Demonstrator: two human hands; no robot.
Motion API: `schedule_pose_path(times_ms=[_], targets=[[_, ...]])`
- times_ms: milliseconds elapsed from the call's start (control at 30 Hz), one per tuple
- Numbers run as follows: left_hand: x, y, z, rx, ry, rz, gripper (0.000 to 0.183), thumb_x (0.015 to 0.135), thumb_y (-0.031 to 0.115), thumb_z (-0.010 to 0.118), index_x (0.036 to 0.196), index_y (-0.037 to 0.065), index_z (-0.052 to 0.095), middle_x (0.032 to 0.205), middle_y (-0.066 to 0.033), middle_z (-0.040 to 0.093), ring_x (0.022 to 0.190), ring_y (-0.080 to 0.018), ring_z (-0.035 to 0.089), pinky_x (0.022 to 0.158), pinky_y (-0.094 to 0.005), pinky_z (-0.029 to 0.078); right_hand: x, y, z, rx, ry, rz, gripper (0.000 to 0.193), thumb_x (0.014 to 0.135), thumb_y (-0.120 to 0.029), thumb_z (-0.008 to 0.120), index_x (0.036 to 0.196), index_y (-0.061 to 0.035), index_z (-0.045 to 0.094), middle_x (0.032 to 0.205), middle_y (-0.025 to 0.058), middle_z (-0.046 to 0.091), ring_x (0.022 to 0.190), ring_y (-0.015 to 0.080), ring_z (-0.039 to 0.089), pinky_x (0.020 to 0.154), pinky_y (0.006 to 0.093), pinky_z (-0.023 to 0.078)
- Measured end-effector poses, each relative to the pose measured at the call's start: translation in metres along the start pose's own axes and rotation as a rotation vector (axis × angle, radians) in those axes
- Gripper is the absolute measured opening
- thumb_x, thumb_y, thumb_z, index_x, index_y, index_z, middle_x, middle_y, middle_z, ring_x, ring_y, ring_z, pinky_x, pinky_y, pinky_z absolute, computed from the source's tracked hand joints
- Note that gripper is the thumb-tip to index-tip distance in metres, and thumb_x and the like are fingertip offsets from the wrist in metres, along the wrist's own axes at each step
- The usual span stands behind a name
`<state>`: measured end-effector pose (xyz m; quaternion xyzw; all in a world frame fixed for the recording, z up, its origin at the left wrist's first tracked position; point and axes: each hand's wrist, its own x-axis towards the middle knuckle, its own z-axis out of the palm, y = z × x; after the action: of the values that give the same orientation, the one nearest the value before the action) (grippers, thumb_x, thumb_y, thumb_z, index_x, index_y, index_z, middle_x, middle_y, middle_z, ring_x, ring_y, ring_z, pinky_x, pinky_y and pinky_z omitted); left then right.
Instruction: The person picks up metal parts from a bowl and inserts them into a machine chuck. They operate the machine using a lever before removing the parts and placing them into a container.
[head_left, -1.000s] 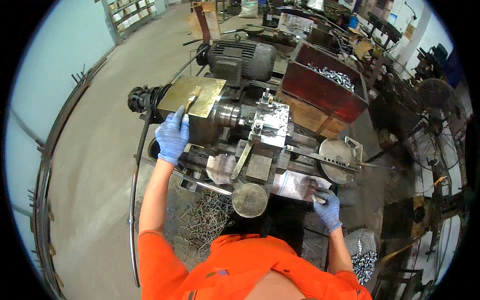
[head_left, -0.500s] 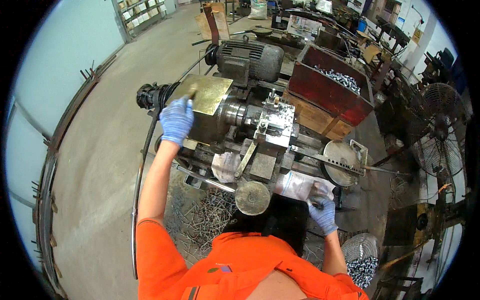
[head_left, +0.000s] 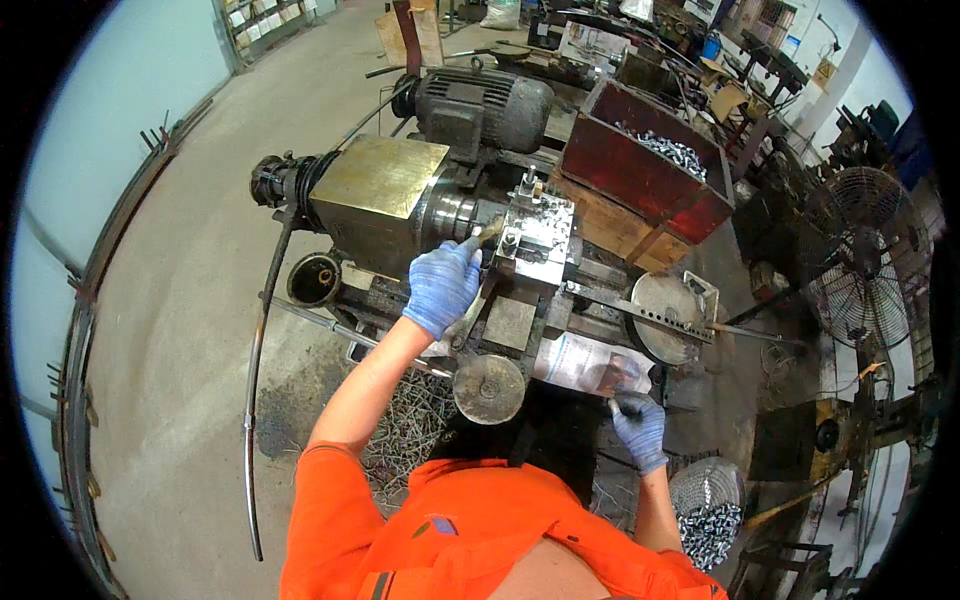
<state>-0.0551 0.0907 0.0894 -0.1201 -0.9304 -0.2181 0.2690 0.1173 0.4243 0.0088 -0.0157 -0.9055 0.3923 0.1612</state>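
Observation:
My left hand (head_left: pixel 443 287), in a blue knitted glove, reaches to the small lathe's spindle. Its fingers are closed on what looks like a small brush (head_left: pixel 490 232), whose tan tip is beside the chuck (head_left: pixel 450 217) and the metal tool block (head_left: pixel 540 230). My right hand (head_left: pixel 640 430), in a matching glove with dark-stained fingertips, is closed at the front edge of a stained white sheet (head_left: pixel 575 362). A small tip shows at its fingers, too small to name. A round metal disc (head_left: pixel 488 389) sits between my hands.
A brass-coloured plate (head_left: pixel 385 176) covers the headstock, with a motor (head_left: pixel 480 108) behind. An open pot (head_left: pixel 314 279) stands at the left. A red bin (head_left: pixel 640 160) holds metal pieces; a basket (head_left: pixel 708 500) of similar pieces is near right. A fan (head_left: pixel 865 255) stands right. Metal shavings (head_left: pixel 405 430) cover the floor.
My left hand has moved right and nearer, from over the brass-coloured plate to the chuck, uncovering the pot. My right hand stays by the white sheet. The whole view has shifted slightly.

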Motion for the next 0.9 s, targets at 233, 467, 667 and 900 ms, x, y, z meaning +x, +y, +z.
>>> schedule_pose_path(times_ms=[233, 467, 667, 900], targets=[[-0.011, -0.012, -0.03, 0.043, 0.07, 0.06, 0.018, 0.084, 0.022, 0.054, 0.096, 0.011, 0.063, 0.069, -0.0103, 0.058, 0.061, -0.027, 0.059, 0.053, -0.0384, 0.046, -0.001, 0.003, 0.0, -0.002, -0.032, 0.018, 0.011, 0.068, -0.01, 0.072, 0.075, -0.0026, 0.067, 0.076, 0.0123, 0.066, 0.072, 0.0236, 0.064, 0.07, 0.0301, 0.049], [0.016, -0.059, -0.081, 0.196, 0.447, 0.115, 0.019, 0.085, 0.022, 0.057, 0.099, 0.011, 0.064, 0.071, -0.0108, 0.059, 0.057, -0.0265, 0.058, 0.051, -0.0369, 0.045, -0.008, 0.0, -0.007, -0.072, -0.012, -0.012, 0.011, 0.069, -0.013, 0.072, 0.075, -0.0044, 0.068, 0.078, 0.0125, 0.066, 0.075, 0.0259, 0.064, 0.071, 0.0317, 0.049], [0.034, -0.088, -0.075, 0.135, -0.018, -0.116, 0.039, 0.09, 0.035, 0.049, 0.117, 0.009, 0.057, 0.103, -0.0166, 0.063, 0.091, -0.0297, 0.062, 0.078, -0.0377, 0.048, -0.022, 0.002, -0.027, -0.192, 0.042, 0.009, 0.022, 0.072, -0.03, 0.07, 0.072, -0.0076, 0.066, 0.076, 0.0118, 0.064, 0.073, 0.0293, 0.061, 0.067, 0.0372, 0.049], [-0.016, -0.056, -0.103, -0.133, 0.209, -0.45, 0.054, 0.093, 0.044, 0.043, 0.12, -0.001, 0.053, 0.107, -0.0188, 0.061, 0.087, -0.0231, 0.06, 0.068, -0.032, 0.048, -0.068, 0.021, -0.08, -0.258, -0.007, 0.303, 0.035, 0.075, -0.041, 0.063, 0.074, -0.0063, 0.068, 0.073, 0.0149, 0.063, 0.069, 0.0328, 0.06, 0.065, 0.0405, 0.048]])
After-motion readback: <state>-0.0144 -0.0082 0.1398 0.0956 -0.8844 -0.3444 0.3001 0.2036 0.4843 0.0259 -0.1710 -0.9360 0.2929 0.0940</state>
